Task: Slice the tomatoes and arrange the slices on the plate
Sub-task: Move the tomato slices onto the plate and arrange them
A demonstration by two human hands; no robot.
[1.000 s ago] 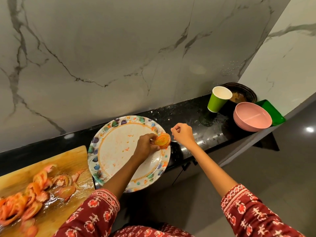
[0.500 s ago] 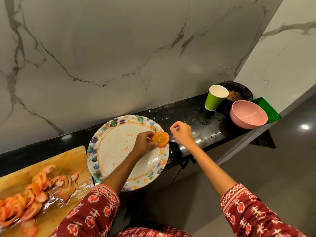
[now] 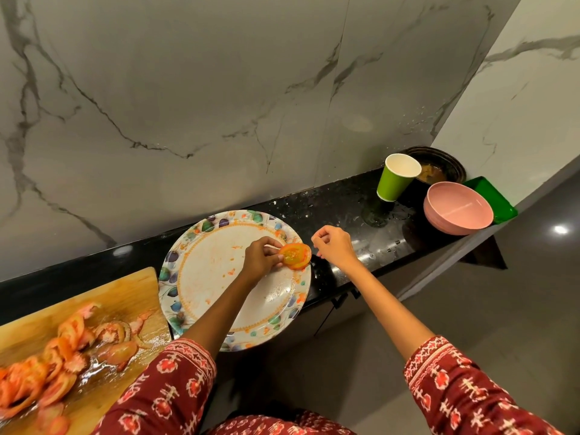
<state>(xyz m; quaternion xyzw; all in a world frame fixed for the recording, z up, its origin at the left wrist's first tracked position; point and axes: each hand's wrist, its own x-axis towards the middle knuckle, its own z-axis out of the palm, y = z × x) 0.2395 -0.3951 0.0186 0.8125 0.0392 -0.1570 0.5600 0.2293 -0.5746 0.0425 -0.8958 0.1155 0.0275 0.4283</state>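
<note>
Pinching a tomato slice [image 3: 295, 255] by its near edge, left hand [image 3: 260, 259] holds it over the right rim of the plate [image 3: 219, 277]. Right hand [image 3: 334, 246] hovers beside, loosely curled, empty. Slice likely wet, limp, tear-prone: support flat, grip the skin edge.

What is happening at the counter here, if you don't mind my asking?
A person is plating tomato slices. The left hand pinches one tomato slice at the right rim of the patterned plate, which has only juice smears on it so far. The right hand hovers just beside it over the black counter, fingers loosely curled and holding nothing. The remaining slices lie in a pile on the wooden cutting board to the left.
</note>
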